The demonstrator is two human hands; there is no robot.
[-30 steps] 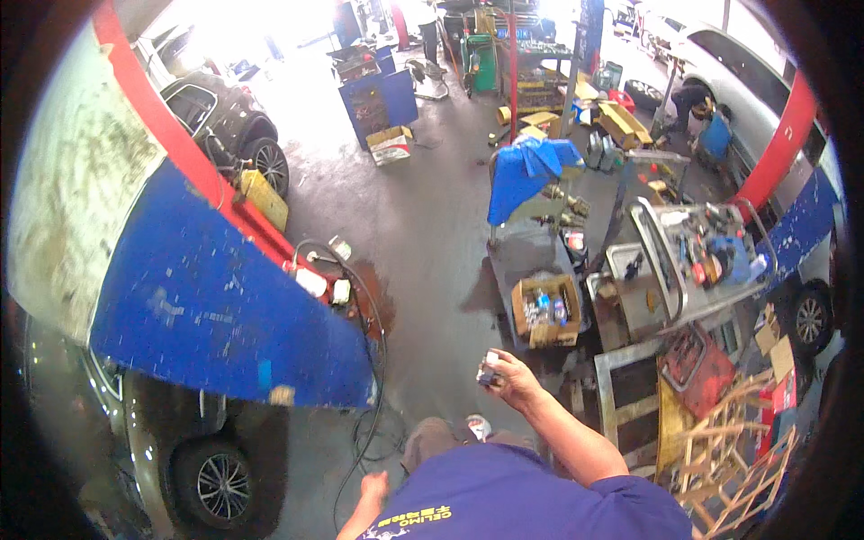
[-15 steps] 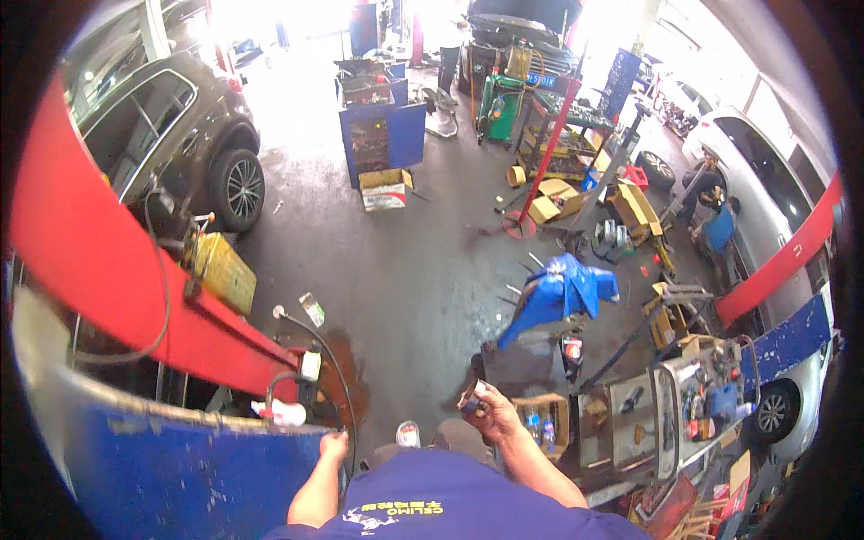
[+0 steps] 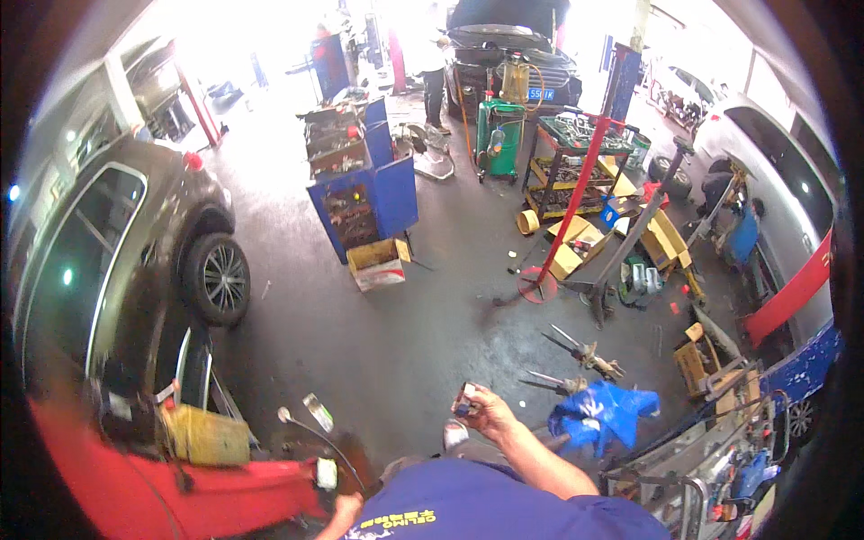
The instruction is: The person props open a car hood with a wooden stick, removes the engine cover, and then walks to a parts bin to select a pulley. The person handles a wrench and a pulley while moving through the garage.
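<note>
In front of my body, my right hand [image 3: 490, 415] is closed around a small dark, block-like part [image 3: 465, 401] with a pale reddish-brown face. Its exact kind does not show. My left hand [image 3: 349, 506] hangs low by my side, close to a black hose [image 3: 337, 447] and the red lift arm [image 3: 243, 499]. The fingers of that hand are too small and blurred to read. Right of my right forearm lies a crumpled blue cover [image 3: 601, 416].
A brown car [image 3: 117, 270] stands at left, a silver car [image 3: 783, 166] at right. Ahead are a blue tool cabinet [image 3: 391, 189], an open cardboard box [image 3: 378, 263], a green machine [image 3: 498, 139] and a tool cart [image 3: 576, 171]. Another person [image 3: 742, 236] crouches by the silver car.
My body has moved forward and turned. The blue panel has left view at lower left, and my left hand is away from its edge. The small part stays in my right hand.
</note>
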